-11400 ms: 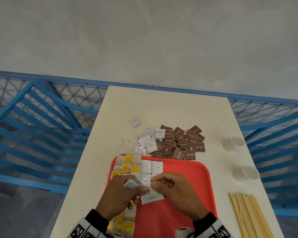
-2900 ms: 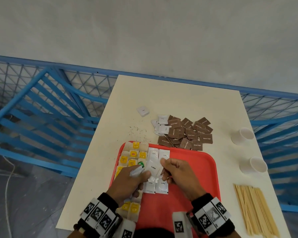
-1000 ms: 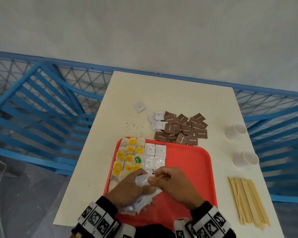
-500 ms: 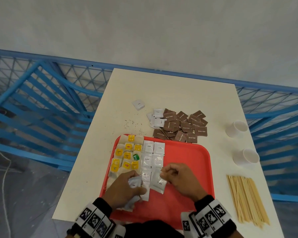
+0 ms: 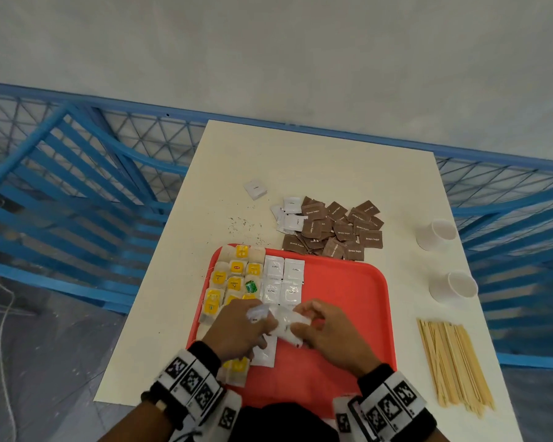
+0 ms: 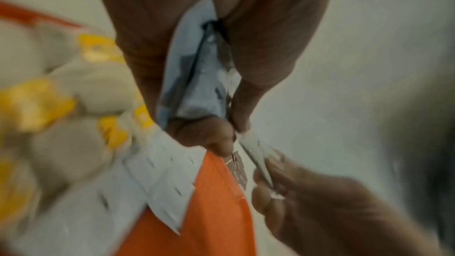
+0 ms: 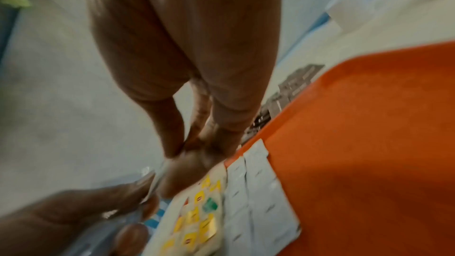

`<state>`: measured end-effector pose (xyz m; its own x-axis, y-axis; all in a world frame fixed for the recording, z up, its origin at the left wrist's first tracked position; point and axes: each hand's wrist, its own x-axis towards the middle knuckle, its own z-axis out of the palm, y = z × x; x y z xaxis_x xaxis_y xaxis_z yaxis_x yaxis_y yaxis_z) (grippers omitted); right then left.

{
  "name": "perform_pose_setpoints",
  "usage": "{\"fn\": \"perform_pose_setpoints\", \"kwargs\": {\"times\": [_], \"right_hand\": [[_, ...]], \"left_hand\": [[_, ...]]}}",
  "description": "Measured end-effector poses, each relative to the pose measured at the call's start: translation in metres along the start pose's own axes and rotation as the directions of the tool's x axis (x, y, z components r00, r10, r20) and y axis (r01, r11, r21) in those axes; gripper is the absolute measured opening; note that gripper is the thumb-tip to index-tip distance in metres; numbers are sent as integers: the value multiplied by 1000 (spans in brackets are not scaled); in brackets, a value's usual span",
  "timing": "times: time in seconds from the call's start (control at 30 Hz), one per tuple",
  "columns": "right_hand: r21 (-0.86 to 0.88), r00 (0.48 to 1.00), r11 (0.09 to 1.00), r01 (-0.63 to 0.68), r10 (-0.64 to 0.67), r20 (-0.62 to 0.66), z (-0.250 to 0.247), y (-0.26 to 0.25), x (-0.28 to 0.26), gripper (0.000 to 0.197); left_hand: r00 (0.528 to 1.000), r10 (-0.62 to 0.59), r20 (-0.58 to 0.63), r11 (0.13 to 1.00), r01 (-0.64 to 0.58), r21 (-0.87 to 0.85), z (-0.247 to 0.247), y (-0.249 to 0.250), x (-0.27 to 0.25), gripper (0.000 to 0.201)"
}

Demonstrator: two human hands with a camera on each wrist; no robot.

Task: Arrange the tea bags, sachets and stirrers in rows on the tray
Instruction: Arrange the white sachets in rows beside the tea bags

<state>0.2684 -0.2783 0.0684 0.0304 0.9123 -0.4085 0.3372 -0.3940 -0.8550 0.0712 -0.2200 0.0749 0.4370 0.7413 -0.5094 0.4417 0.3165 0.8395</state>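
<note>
Head view: both hands meet over the near-left part of the red tray (image 5: 348, 282). Left hand (image 5: 240, 333) has fingers curled round a small stack of white sachets (image 6: 194, 77); right hand (image 5: 329, 333) pinches the top one, a white sachet (image 5: 286, 323), between thumb and fingertips, apparently peeling it off the stack. Left wrist view confirms: right-hand fingertips (image 6: 265, 174) pinch the sachet's edge just off the left thumb. On the tray, tea bags (image 5: 233, 279) with yellow tags fill the 9 o'clock side, one green tag among them; a double column of laid white sachets (image 5: 283, 280) runs beside them toward 12 o'clock, one more lying under the left hand. Off the tray at 12 o'clock on the bench (image 5: 316, 167): brown sachets (image 5: 336, 229) in a pile, a few loose white ones at its left edge, one stray further out. Stirrers (image 5: 454, 365) lie at 3 o'clock, well apart, untouched; two paper cups (image 5: 444, 260) beyond them. Risks, my read: foil is slick, so two sachets may come off together, or the stack could slip and scatter over the laid column. Hands hover right over the finished rows, so a brushing knuckle would skew them. Tea bag strings may snag.
</note>
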Motion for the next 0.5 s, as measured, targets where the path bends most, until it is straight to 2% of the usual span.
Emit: {"fn": "perform_pose_setpoints", "kwargs": {"times": [0.03, 0.07, 0.13, 0.17, 0.2, 0.27, 0.37, 0.5], "right_hand": [[-168, 998, 984, 65, -63, 18, -3, 0, 1, 20], [-265, 992, 956, 126, -114, 60, -3, -2, 3, 20], [-345, 975, 915, 209, -168, 146, -3, -9, 6, 12], [-359, 970, 904, 230, -183, 160, -3, -10, 8, 8], [-359, 971, 905, 228, -183, 155, -4, -8, 10, 6], [-310, 984, 937, 162, -128, 127, -8, -1, 15, 6], [-265, 994, 964, 27, 2, 109, -5, 20, 19, 5], [-272, 990, 961, -54, 87, 109, 11, 45, 18, 12]], "left_hand": [[997, 31, 69, 988, -41, 148, 0, 4, 2, 15], [988, 54, 146, 956, -93, 277, 0, 7, 5, 12], [960, 89, 267, 879, -202, 433, 3, 11, 12, 11], [954, 107, 281, 848, -235, 476, 4, 12, 14, 13], [954, 135, 268, 835, -255, 487, 4, 12, 16, 16], [968, 181, 172, 877, -238, 418, 4, 9, 19, 19], [992, 130, -3, 947, -123, 297, -2, -3, 15, 22], [998, 48, -37, 970, -38, 239, -10, -33, 3, 32]]}}
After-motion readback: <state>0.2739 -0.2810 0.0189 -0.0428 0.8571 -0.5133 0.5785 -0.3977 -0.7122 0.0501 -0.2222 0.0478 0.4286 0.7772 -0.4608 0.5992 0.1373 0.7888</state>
